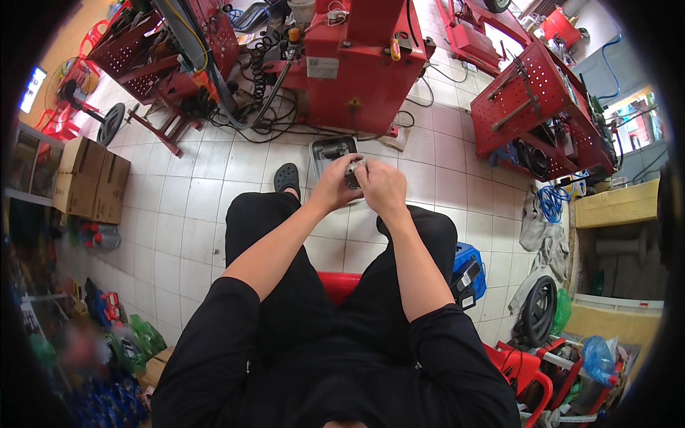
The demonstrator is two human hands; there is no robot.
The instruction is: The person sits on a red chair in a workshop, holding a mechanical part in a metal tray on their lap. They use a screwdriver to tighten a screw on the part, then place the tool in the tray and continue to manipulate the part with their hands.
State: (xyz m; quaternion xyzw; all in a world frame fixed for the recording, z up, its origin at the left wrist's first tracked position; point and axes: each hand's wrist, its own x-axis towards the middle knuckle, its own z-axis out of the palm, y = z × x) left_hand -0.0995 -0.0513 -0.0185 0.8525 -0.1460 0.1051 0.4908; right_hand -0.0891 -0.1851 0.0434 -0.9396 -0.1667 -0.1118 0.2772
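My left hand [332, 184] is closed round a small greyish metal part [352, 178] in front of me, above the floor between my knees. My right hand [382, 187] is also closed on this part, with its fingers over the upper right of it. My fingers hide much of the part. Beneath and behind my hands, a grey tray [316, 160] lies on the tiled floor with dark pieces [332, 148] in it. I sit on a red plastic seat [335, 285], and my left foot in a dark clog [287, 178] is left of the tray.
A red machine [357, 89] with hoses and cables stands ahead, between a red tool rack [121, 57] and a perforated red cart [517, 107]. Cardboard boxes [93, 178] sit at left; a blue case [469, 267], a tyre [539, 310] and a blue coiled hose [553, 203] lie at right.
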